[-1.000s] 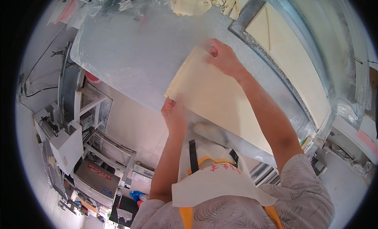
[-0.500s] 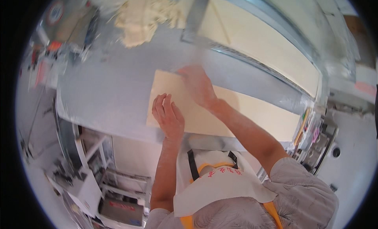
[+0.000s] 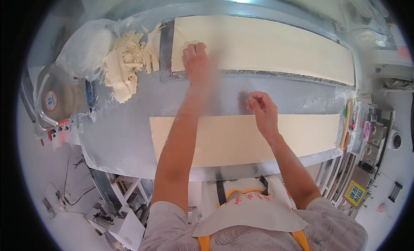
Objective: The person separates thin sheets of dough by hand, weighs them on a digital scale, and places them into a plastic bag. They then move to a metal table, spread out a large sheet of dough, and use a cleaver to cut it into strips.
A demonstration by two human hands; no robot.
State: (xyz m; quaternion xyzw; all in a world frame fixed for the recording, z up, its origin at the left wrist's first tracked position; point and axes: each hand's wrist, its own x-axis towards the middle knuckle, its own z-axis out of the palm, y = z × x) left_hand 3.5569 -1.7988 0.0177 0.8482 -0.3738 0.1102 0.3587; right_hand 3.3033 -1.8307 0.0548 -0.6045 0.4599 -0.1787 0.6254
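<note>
Two long, flat pale dough sheets lie on the grey table. My left hand point(image 3: 195, 63) reaches over the left part of the far dough sheet point(image 3: 267, 46), its fingers curled downward. Whether it grips or only touches that sheet I cannot make out. Above the far edge of the near dough sheet point(image 3: 233, 141), my right hand point(image 3: 265, 113) is closed with thumb and fingertips together. Anything inside that pinch is too small or hidden to name. My left forearm crosses the near sheet and covers part of its left side.
A heap of torn dough scraps point(image 3: 123, 67) sits left of the far sheet, beside a clear plastic bag point(image 3: 84, 48). A dark, floury board point(image 3: 166, 57) shows under the far sheet. Beyond the table's left end is a metal-framed thing with a round label point(image 3: 51, 101). Coloured items point(image 3: 347, 121) line the right end.
My left hand has left the near dough sheet and reached out to the far one. My right hand has moved right from the near sheet's left part. The view has turned and levelled.
</note>
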